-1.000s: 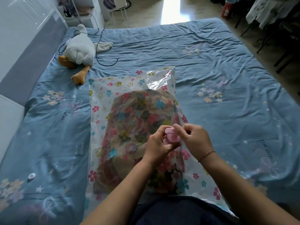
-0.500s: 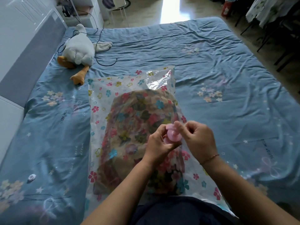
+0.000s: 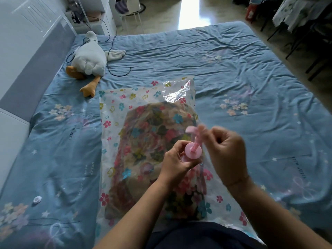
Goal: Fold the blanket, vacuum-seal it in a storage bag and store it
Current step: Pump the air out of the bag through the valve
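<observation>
On the wrinkled blue bedsheet, straight in front of the person, lies a clear storage bag printed with small coloured flowers. The folded blanket is inside it, a brownish floral bundle filling most of the bag, while the far end of the bag lies flat and shiny beyond it. Above the near right part of the bag, both hands meet around a small pink pump. The left hand grasps the pump's round body, with fingers and thumb curled around it from below. The right hand has its fingers curled, and its blurred fingertips pinch the pump's handle, which stands raised on a thin pink rod above the body. Whether the pump touches the bag cannot be told. Far to the left near the headboard, a white plush goose with orange feet lies on the sheet, a thin black cable trailing beside it. Near the left edge, well apart from the bag, a small round cap rests on the sheet.
</observation>
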Demonstrator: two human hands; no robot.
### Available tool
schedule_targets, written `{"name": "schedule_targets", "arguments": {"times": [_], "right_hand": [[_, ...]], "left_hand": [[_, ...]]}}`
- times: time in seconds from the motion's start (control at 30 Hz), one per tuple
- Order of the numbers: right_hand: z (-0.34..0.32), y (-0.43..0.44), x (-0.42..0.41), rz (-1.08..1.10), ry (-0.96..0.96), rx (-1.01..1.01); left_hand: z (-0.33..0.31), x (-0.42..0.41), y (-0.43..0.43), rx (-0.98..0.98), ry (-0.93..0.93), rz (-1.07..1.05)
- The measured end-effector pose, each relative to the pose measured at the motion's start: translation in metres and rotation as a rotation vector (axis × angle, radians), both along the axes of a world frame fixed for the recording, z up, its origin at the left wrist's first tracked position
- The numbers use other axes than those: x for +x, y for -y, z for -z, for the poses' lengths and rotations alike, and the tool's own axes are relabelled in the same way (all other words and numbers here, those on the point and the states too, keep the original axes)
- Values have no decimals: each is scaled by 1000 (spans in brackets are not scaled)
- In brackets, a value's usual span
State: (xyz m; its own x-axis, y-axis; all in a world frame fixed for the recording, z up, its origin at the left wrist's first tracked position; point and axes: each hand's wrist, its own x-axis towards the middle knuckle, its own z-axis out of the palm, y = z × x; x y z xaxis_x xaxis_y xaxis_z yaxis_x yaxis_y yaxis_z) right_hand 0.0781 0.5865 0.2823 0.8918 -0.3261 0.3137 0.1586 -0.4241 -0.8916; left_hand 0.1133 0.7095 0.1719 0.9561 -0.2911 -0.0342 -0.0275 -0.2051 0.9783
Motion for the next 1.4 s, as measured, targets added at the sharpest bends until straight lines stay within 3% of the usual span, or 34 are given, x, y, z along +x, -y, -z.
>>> {"name": "schedule_targets", "arguments": {"times": [0.07, 0.13, 0.27, 0.33, 0.47, 0.53, 0.6, 0.7, 0.73, 0.8, 0.97, 1.03, 1.13, 1.17, 1.2, 1.33, 1.4], "right_hand": [[-37, -2, -1, -80, 169, 122], [-32, -1, 3, -89, 179, 110], [36, 7, 9, -69, -266, -44], [44, 10, 7, -78, -361, -162], [-27, 7, -4, -42, 63, -39], [-38, 6, -3, -20, 179, 22], [-13, 6, -2, 4, 90, -15], [45, 11, -1, -34, -289, -126], [55, 12, -1, -23, -332, -136], [42, 12, 0, 14, -233, -104], [-32, 3, 0, 60, 317, 45], [-9, 2, 3, 88, 214, -10], [45, 9, 11, 30, -247, -118], [51, 11, 11, 27, -303, -152], [46, 11, 13, 38, -287, -155], [-34, 5, 12, 31, 118, 42], [-44, 2, 12, 3, 220, 127]], "left_hand": [[3, -1, -1, 15, 3, -3], [7, -2, 0, 27, 3, -10], [8, -2, 1, 27, 1, -18], [7, -3, -1, 14, 1, -13], [5, -2, -2, 4, -3, 4], [7, -3, -1, 17, 4, 1], [7, -4, 1, 28, 10, -6], [7, -7, 4, 32, 24, 5], [5, -8, 4, 24, 25, 3], [3, -6, 4, -7, 19, 6], [5, -2, 1, 23, 27, 12], [5, -3, 3, 19, 27, 3], [6, -4, 6, -14, 15, -10], [6, -3, 6, -22, 14, -9], [5, -2, 5, -29, 15, -6], [3, 3, 3, -16, -1, -1], [4, 1, 3, -11, -11, -2]]}}
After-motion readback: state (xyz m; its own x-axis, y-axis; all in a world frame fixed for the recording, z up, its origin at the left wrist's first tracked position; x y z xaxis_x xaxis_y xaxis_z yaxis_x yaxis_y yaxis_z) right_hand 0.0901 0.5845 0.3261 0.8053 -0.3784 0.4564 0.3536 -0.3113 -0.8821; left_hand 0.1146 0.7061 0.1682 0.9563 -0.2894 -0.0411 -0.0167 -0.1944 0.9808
